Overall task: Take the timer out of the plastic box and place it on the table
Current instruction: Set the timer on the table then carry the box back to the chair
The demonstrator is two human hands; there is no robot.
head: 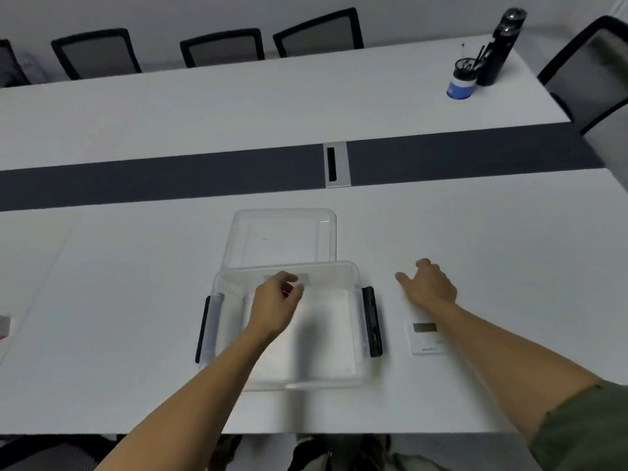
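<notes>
Timer (424, 338) right of box (353, 375) — lid (283, 236) behind.

The left hand (277, 300) hides part of the plastic box's (353, 338) far wall. Print on the timer (425, 338), right of the box, is too blurred to read. Left of the box, a small object (4, 326) is cut off by the picture's edge.

A long white table (136, 283) fills most of the view. A dark band (170, 178) crosses it from side to side, with a grey cable hatch (336, 164) set in the band. Four black mesh chairs (221, 47) stand along the far edge against a pale wall (204, 11). A fifth chair (584, 69) stands at the right end. Light is even and dim. Dark floor (51, 450) shows below the near edge.
</notes>
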